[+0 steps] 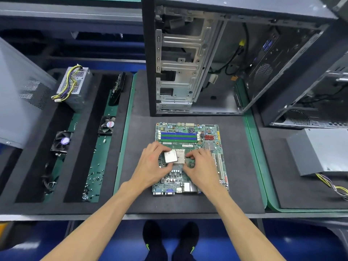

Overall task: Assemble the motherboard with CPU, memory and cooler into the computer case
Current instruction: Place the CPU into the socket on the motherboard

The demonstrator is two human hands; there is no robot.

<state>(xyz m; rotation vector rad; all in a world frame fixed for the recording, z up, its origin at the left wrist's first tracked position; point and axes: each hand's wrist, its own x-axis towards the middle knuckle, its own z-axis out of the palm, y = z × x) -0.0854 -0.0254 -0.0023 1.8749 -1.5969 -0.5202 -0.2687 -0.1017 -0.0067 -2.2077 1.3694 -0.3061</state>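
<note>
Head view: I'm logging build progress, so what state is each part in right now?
Motherboard: flat on the mat, outside the case.
Processor: tilted in the left hand, not seated.
Socket: uncovered, empty.
Memory slots: empty.
Computer case: upright, side open.
Right hand: resting on the board.

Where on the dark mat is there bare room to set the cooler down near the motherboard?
Free: the dark mat left of the motherboard, the patch on its right toward the green edge, and the strip below it. Crowded: the board's middle, where both hands work at the CPU.
</note>
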